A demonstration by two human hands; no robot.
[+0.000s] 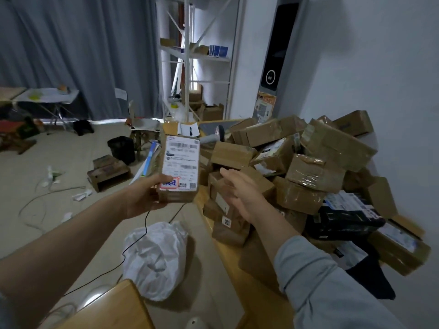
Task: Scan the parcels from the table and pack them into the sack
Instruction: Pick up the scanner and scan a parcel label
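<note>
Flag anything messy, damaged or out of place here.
The parcels are heaped loosely on the table, many tilted, some with wrinkled tape. One box at the near right has a flap standing open. Paper scraps and loose cable litter the floor.

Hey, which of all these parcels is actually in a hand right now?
The small labelled parcel, gripped by the left hand beside the table; the rest lie piled on the table, and the right hand holds none.
</note>
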